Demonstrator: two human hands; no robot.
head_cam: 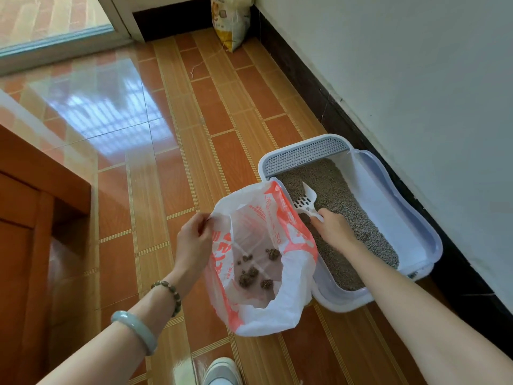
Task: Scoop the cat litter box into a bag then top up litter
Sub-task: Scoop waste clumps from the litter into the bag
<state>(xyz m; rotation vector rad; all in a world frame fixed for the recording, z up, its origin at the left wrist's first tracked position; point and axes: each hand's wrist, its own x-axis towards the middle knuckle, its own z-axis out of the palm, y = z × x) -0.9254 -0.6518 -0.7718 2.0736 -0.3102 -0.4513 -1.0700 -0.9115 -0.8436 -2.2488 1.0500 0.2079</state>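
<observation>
At six o'clock, nearest you, the toe of your shoe shows on the tiled floor. Just beyond it, near the middle of the view, the plastic bag sits open on the floor, pressed up against the near long side of the litter box. Your left hand, at the bag's nine o'clock, pinches the rim between thumb and curled fingers and holds the mouth wide. Several dark clumps lie at the bottom of the bag, so part of the scooping is plainly done. At the bag's three o'clock your right hand reaches into the box, fingers wrapped round the handle of the white scoop. Its slotted head is low over the grey litter, close to the wall on the bag's side, and you seem to have nothing in it. A darker patch lies just under the handle, though whether it is another clump cannot be told. The litter covers the tray fairly evenly, and any waste buried in it would not show from here. Judge yourself partway through the first step, with more passes likely needed. Topping up has not begun: at twelve o'clock, well apart from the box, a yellow sack leans in the corner, probably the fresh litter.
</observation>
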